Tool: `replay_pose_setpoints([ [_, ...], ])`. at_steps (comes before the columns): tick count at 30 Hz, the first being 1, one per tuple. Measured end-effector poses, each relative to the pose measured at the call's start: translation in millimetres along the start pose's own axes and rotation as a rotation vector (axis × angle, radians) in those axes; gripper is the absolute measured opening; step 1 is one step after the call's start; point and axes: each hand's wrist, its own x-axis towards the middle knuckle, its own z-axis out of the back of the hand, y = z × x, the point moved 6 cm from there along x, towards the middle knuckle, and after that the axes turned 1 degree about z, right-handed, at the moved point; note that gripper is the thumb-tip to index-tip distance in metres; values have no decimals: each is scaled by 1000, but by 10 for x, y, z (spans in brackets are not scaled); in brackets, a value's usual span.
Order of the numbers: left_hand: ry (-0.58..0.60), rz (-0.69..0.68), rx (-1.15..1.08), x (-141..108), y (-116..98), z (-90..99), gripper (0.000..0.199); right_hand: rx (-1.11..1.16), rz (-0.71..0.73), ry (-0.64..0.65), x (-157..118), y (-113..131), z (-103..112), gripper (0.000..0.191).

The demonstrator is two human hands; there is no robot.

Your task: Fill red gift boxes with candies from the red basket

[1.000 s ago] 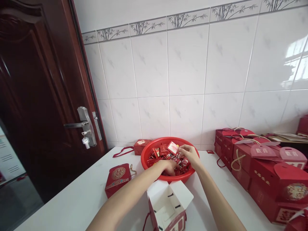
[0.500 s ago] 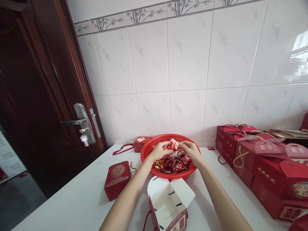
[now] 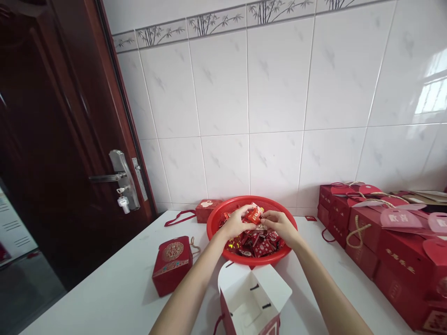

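Over a red plastic basket [image 3: 219, 223] my left hand [image 3: 238, 222] has its fingers closed on several small wrapped candies [image 3: 255, 214], red and pale ones together. From the other side, my right hand [image 3: 278, 225] pinches at the same bunch with thumb and forefinger; its fingertips touch the candies' right edge. More candies [image 3: 261, 244] in dark red wrappers fill the basket below. Just in front of the basket, between my forearms, stands an open gift box [image 3: 249, 298] with white inner walls and raised flaps. The part of its inside that shows holds nothing.
A closed red box [image 3: 172, 263] with a rope handle sits to the left. Behind it, a smaller red box [image 3: 206, 210] with a ribbon lies by the tiled wall. Stacked red gift boxes [image 3: 384, 242] line the right side. A dark door [image 3: 63, 139] with keys borders the table's left.
Both hands stay over the basket, and the candies between them are turned and drawn closer together. The whole view has shifted slightly.
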Motion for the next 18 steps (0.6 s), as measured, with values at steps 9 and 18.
replay_pose_setpoints([
  [9, -59, -31, 103, -10, -131, 11, 54, -35, 8, -18, -8, 23, 25, 24],
  [18, 132, 80, 10, -19, -68, -138, 71, -10, 15, 118, -89, 133, -87, 43],
])
